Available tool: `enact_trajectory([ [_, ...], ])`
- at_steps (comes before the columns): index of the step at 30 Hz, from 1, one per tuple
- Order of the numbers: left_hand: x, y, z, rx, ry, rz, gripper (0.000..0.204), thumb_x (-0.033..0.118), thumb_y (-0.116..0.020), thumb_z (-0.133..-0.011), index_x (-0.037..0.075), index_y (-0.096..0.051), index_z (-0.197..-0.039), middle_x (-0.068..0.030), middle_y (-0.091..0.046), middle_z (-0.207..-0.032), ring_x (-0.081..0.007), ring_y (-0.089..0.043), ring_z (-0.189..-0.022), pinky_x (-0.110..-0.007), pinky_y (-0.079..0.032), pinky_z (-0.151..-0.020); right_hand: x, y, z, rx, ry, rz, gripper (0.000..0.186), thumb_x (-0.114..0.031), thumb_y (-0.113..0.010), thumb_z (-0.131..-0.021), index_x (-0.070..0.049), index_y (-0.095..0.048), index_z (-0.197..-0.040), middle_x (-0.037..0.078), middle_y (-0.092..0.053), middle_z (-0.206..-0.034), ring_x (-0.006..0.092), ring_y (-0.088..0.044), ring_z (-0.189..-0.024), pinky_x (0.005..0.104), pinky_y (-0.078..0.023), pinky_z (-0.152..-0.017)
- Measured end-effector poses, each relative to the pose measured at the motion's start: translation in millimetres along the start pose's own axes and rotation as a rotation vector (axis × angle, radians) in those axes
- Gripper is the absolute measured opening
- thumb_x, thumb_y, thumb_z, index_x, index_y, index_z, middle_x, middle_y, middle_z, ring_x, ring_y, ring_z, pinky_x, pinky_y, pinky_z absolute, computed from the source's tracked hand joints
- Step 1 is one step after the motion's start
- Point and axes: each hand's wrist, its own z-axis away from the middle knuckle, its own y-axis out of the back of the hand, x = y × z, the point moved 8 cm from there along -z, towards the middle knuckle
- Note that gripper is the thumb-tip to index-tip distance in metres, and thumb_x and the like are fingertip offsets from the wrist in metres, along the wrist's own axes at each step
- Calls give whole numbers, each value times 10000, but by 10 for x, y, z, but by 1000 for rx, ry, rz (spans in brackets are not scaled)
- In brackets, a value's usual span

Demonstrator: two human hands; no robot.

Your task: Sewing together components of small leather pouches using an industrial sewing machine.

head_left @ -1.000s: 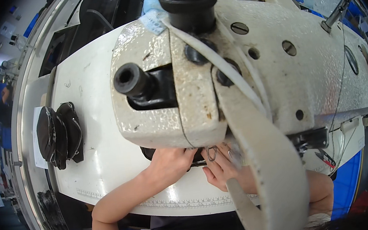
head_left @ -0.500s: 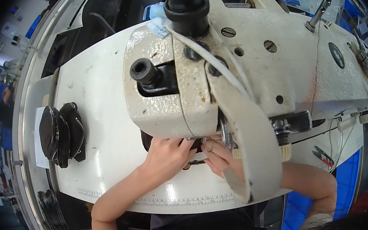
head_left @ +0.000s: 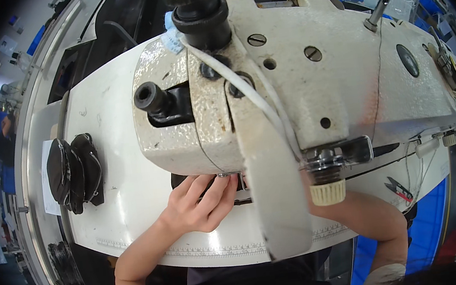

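Observation:
A white industrial sewing machine head (head_left: 284,91), with black knobs and a pale strap (head_left: 274,205), fills the middle of the view. Beneath its front, my left hand (head_left: 201,202) has bent fingers closed on a black fabric piece (head_left: 181,180), mostly hidden by the machine. My right forearm (head_left: 371,216) reaches under the machine from the right; the strap and a knurled knob hide that hand's fingers. Red-handled thread snips (head_left: 399,189) lie to the right on the white table (head_left: 124,216).
Stacked black zippered pouches (head_left: 74,171) lie on a white sheet (head_left: 48,174) at the table's left, beside a metal rail (head_left: 33,181). Blue bins (head_left: 428,224) sit below the right edge. At the far left a partly visible person (head_left: 2,137) is in the background.
My left hand has shifted leftward in view, its fingers now more separately bent. My right hand has become hidden behind the strap. The machine appears farther left as the view moves.

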Motion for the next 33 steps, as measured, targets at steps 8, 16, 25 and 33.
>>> enact_trajectory([
  [8,71,-189,95,-171,-11,263,236,35,-642,-651,-14,-667,-881,-46,-568,-868,-163,-547,-783,-265,-470,-664,-107,130,5,-120,156,-101,365,-115,-620,-614,-6,-625,-962,45,-605,-721,182,-566,-577,309,-459,-508],
  [16,133,-186,248,-133,-129,53,195,34,-656,-646,-3,-674,-837,-37,-584,-878,-145,-560,-770,-241,-461,-647,-403,-124,134,-277,331,283,143,-130,-572,-589,-68,-600,-715,-11,-541,-663,131,-558,-640,335,-485,-608],
  [25,65,-108,52,-65,-7,170,166,39,-671,-654,31,-684,-819,-4,-555,-826,-137,-532,-764,-250,-450,-616,-293,88,-14,-154,214,156,117,-144,-568,-583,-75,-590,-675,50,-610,-802,158,-594,-727,343,-496,-678],
  [33,6,-334,397,-112,20,225,280,47,-669,-594,46,-696,-873,5,-560,-817,-135,-536,-767,-258,-448,-606,-35,-334,442,-327,-39,-20,116,-182,-600,-443,-77,-594,-490,116,-606,-833,208,-576,-700,298,-449,-447],
])
